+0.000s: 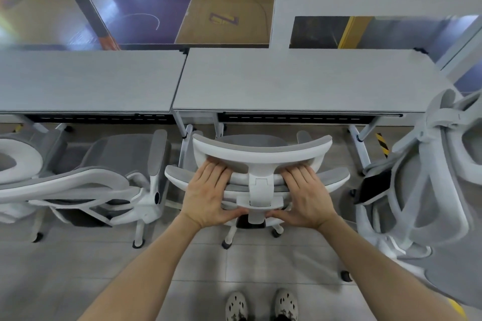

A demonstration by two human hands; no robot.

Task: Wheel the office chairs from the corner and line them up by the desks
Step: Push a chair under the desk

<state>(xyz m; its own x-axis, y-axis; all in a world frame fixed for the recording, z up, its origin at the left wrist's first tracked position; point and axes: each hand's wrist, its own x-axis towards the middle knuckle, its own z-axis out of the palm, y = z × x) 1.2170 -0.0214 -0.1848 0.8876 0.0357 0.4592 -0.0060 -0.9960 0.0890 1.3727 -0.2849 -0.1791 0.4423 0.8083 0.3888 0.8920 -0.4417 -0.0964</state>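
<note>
**Squaring the middle chair to its desk**

The middle chair point(260, 185) stands at the near edge of the right desk point(300, 81), towards that desk's left end, with its seat facing the desk and its back to the person. The left hand point(206, 191) and right hand point(305, 194) lie on the top of the backrest, one on each side of the centre post, just under the headrest point(260, 152). On both hands the fingers are straight and pressed together, and the thumbs are spread inward towards the post. The fingertips are hidden under the headrest, so whether they hook over the edge cannot be told.

The step appears to be the final push and squaring. It would go best with even pressure from both hands, so the chair rolls straight and does not swivel on its column. The push should be low and slow, since the castors point(226, 244) run freely on the smooth floor point(203, 263). The armrests look likely to meet the desk edge first. The person would do well to match its line to the left chair point(117, 180), which is parked at the left desk point(86, 81).

The chair is white-framed with grey mesh, a curved headrest on a bracket, and a star base. Another chair point(430, 177) stands turned at the far right, and probably needs placing too.
</note>
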